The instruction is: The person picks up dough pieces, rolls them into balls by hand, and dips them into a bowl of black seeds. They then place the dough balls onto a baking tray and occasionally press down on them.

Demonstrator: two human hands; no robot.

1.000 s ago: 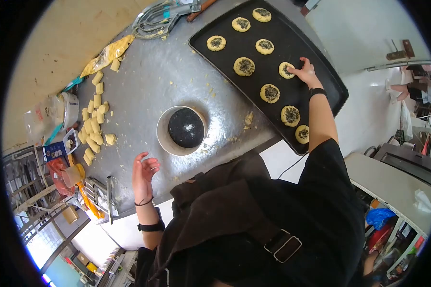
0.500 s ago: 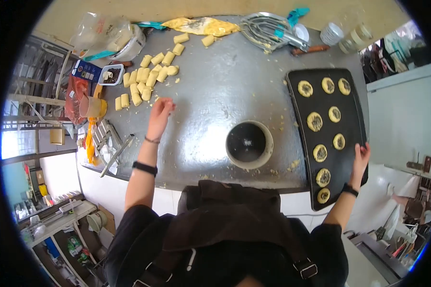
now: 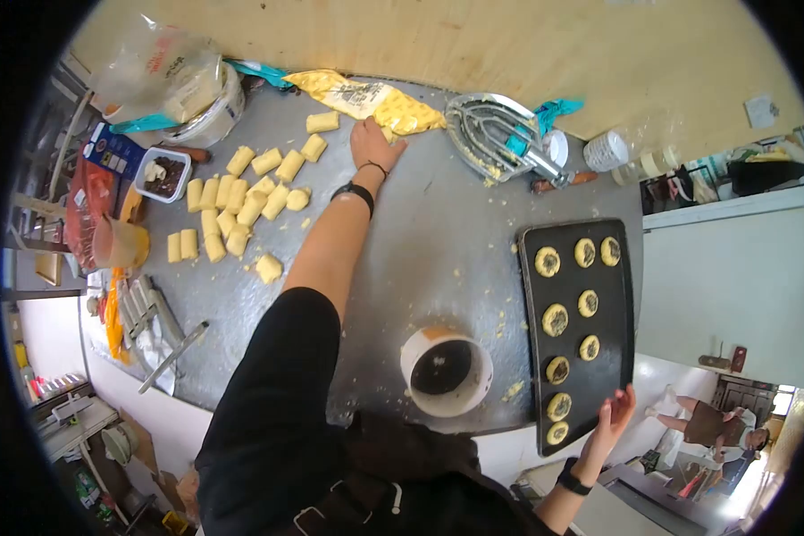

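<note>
My left hand (image 3: pixel 374 147) reaches to the back of the table, its fingers curled round a small piece of pale yellow dough (image 3: pixel 389 135) beside the yellow printed bag (image 3: pixel 366 100). Most of that piece is hidden by the hand. To its left lie several cut dough pieces (image 3: pixel 252 207), with one lone piece (image 3: pixel 269 268) nearer me. At the near right corner of the black baking tray (image 3: pixel 612 313), my right hand (image 3: pixel 613 420) is open, fingers apart and holding nothing. Several round, dark-topped buns (image 3: pixel 555 320) sit on the tray.
A white tub (image 3: pixel 482 371) stands near the front edge. A mixer whisk (image 3: pixel 500 143) lies at the back. On the left are a small container of dark filling (image 3: pixel 163 175), a measuring jug (image 3: pixel 121 243) and a metal rack (image 3: pixel 152 317). Another person (image 3: pixel 710 424) is far right.
My left hand has moved back and right to the dough piece by the bag. The lone near piece now shows where that hand was. My right hand has come off the tray's edge.
</note>
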